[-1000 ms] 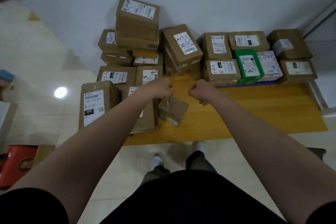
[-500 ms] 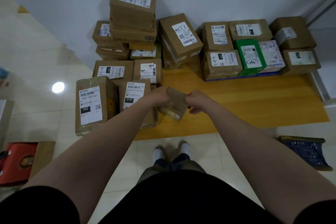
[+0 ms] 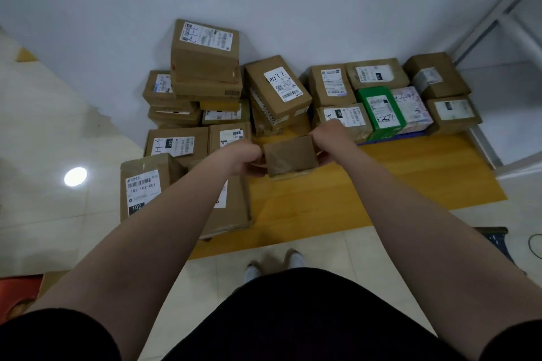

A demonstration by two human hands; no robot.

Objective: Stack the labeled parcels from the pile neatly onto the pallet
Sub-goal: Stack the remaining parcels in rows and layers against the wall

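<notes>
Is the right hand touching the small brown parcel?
Touching. The head view shows the right hand gripping the small brown parcel at its right edge.

Cannot see the fingertips of left hand (image 3: 243,160) or right hand (image 3: 328,141), tucked behind the ends of the small brown parcel (image 3: 289,154) between them. Cannot read the fine print on the labelled boxes (image 3: 278,88) beyond the fingers: too small, blurred. Cannot identify the red thing (image 3: 14,293) far left of and below the fingers, cut by the edge, nor most of the label on the box (image 3: 234,214) under the left forearm.
</notes>
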